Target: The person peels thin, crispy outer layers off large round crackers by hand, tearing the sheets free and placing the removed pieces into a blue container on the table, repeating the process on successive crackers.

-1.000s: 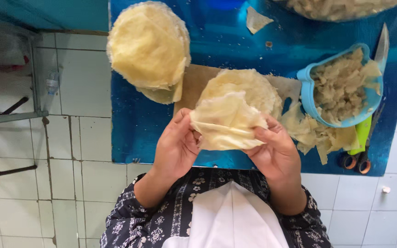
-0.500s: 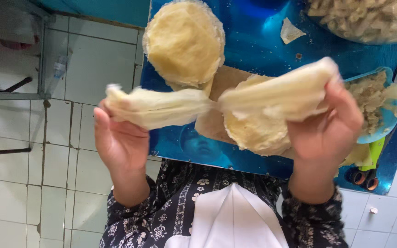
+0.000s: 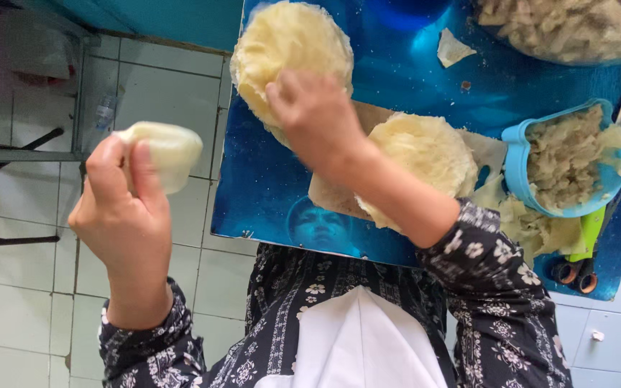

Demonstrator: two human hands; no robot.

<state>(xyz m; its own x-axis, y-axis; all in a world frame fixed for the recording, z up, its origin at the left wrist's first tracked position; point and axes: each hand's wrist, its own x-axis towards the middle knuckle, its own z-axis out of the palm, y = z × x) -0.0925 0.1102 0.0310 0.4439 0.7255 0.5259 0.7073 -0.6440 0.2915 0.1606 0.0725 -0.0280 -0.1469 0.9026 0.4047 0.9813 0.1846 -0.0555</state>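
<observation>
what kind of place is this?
Likely a home or small food-prep spot: a shiny blue table over white tiled floor, stacks of thin pale wrappers, and a blue bowl of shredded filling.

Large bowl of pale pieces cut off by top edge.

Setting: tiled floor with a glossy blue surface under even light.

The floor consists of square white tiles with grey grout lines. The blue surface is reflective and mirrors the scene above it. A teal wall runs along the top edge. At left, dark metal furniture legs stand on the tiles, with a small clear bottle lying near them. Lighting is soft and diffuse, without hard shadows.
</observation>
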